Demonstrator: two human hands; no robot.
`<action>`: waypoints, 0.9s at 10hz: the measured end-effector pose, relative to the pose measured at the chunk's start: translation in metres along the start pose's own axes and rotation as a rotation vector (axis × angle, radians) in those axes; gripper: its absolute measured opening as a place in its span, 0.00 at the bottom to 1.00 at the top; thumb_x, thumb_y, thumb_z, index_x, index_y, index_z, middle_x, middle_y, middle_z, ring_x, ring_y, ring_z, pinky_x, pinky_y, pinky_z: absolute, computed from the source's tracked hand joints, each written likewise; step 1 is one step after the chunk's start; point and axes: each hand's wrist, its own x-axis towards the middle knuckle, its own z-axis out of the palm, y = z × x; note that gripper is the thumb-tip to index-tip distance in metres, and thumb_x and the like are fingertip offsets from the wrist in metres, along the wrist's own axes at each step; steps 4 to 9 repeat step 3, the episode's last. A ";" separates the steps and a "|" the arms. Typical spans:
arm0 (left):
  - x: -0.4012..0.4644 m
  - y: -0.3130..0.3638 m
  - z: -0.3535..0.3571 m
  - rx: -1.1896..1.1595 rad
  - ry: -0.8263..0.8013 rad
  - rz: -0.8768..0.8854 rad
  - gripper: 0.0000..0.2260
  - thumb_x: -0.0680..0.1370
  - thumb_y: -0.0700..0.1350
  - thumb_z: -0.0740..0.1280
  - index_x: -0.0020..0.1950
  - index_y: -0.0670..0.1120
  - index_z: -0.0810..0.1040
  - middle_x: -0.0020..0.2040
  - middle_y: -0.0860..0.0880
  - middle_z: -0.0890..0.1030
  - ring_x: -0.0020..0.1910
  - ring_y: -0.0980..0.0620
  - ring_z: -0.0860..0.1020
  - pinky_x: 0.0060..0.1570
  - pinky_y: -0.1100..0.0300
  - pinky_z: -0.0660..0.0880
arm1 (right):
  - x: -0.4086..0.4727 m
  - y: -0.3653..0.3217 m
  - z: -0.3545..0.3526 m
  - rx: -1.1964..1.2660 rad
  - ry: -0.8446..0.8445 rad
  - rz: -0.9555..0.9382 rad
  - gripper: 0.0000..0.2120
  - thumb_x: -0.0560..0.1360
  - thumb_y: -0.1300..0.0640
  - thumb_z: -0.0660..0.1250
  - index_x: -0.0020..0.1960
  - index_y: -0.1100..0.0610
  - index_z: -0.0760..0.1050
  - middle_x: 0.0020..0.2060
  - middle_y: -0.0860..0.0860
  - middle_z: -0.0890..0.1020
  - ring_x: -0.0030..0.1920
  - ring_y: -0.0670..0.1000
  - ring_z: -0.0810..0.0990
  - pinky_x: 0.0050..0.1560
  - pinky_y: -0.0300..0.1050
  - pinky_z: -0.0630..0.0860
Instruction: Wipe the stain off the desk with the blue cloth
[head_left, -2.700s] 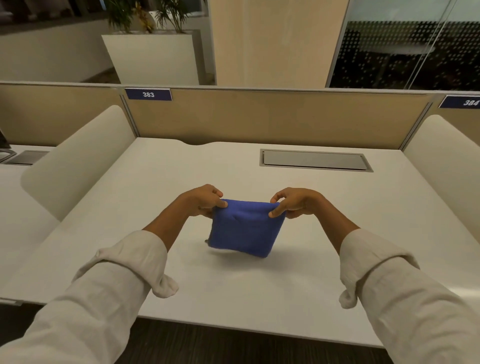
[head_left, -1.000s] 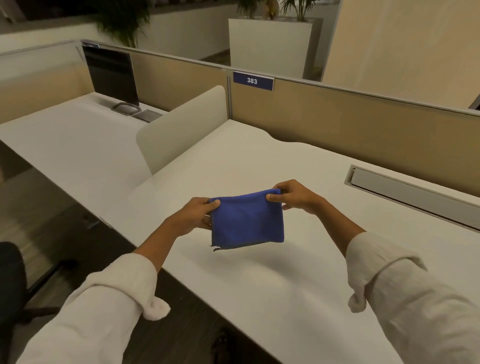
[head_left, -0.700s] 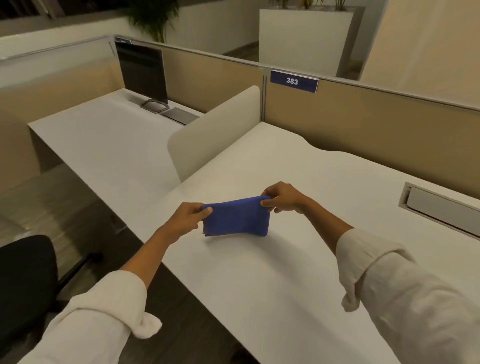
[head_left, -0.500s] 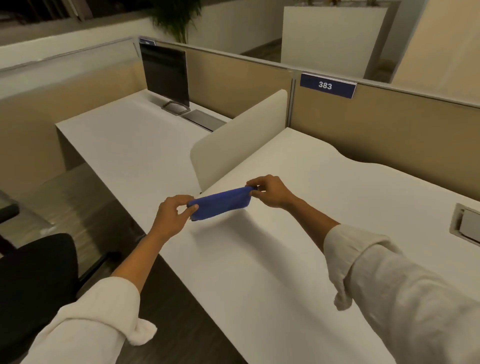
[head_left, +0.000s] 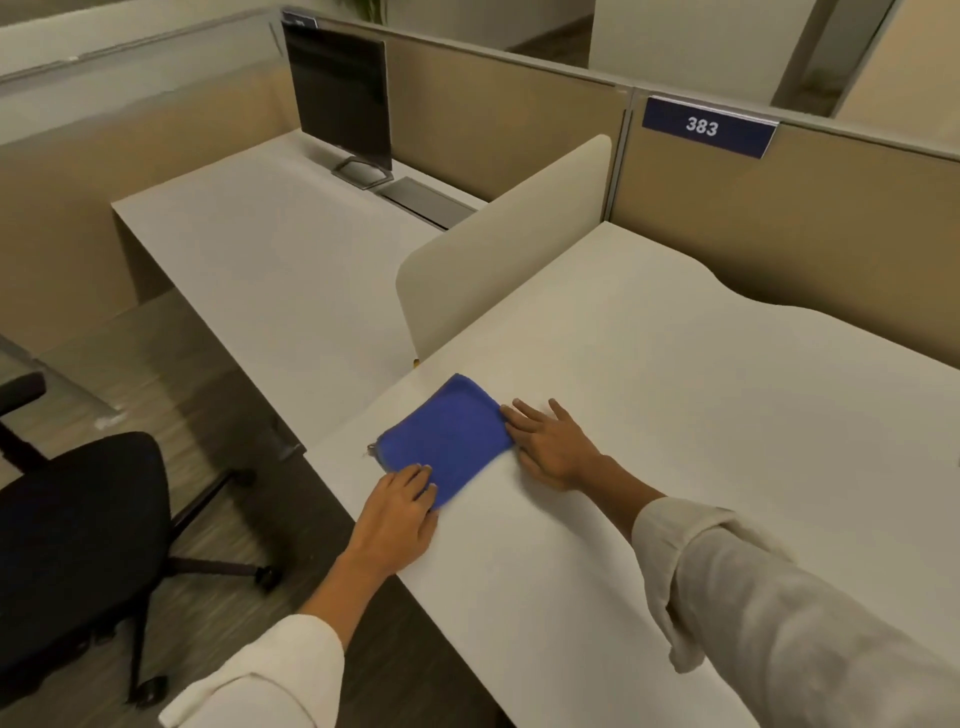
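Blue cloth (head_left: 447, 439) flat on desk (head_left: 675, 415) | left hand (head_left: 397, 512), right hand (head_left: 553, 444) spread flat on its corners | press evenly, short overlapping strokes; stain unseen.

tan partitions (head_left: 519, 124) | monitor (head_left: 340, 98) | black chair (head_left: 67, 545) | dark floor (head_left: 208, 415)

**Around the workstation**

A dark monitor (head_left: 337, 93) stands at 11 o'clock on the neighbouring desktop (head_left: 270, 270), with a flat grey panel (head_left: 423, 201) just beside its foot, perhaps a cable-tray lid. A rounded cream divider (head_left: 498, 249) rises at 12 o'clock between the two surfaces. Tan partitions (head_left: 779, 228) run along the back, and a blue tag (head_left: 707, 127) reading 383 sits at 1 o'clock on one. A black office chair (head_left: 78, 545) stands at 8 o'clock on the dark floor (head_left: 208, 405).
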 end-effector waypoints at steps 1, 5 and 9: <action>-0.002 0.001 -0.008 0.003 -0.064 -0.015 0.22 0.74 0.54 0.58 0.53 0.42 0.84 0.59 0.42 0.82 0.59 0.43 0.80 0.56 0.49 0.77 | -0.007 -0.004 0.001 -0.040 -0.040 0.025 0.28 0.83 0.46 0.48 0.80 0.57 0.52 0.81 0.52 0.50 0.80 0.54 0.47 0.76 0.66 0.47; 0.006 0.019 -0.018 -0.059 -0.125 -0.182 0.32 0.72 0.67 0.60 0.62 0.43 0.76 0.69 0.44 0.74 0.69 0.43 0.71 0.68 0.48 0.68 | -0.021 -0.004 0.006 -0.041 -0.118 0.132 0.34 0.82 0.40 0.45 0.80 0.57 0.43 0.81 0.52 0.45 0.80 0.54 0.41 0.76 0.67 0.46; 0.006 0.019 -0.018 -0.059 -0.125 -0.182 0.32 0.72 0.67 0.60 0.62 0.43 0.76 0.69 0.44 0.74 0.69 0.43 0.71 0.68 0.48 0.68 | -0.021 -0.004 0.006 -0.041 -0.118 0.132 0.34 0.82 0.40 0.45 0.80 0.57 0.43 0.81 0.52 0.45 0.80 0.54 0.41 0.76 0.67 0.46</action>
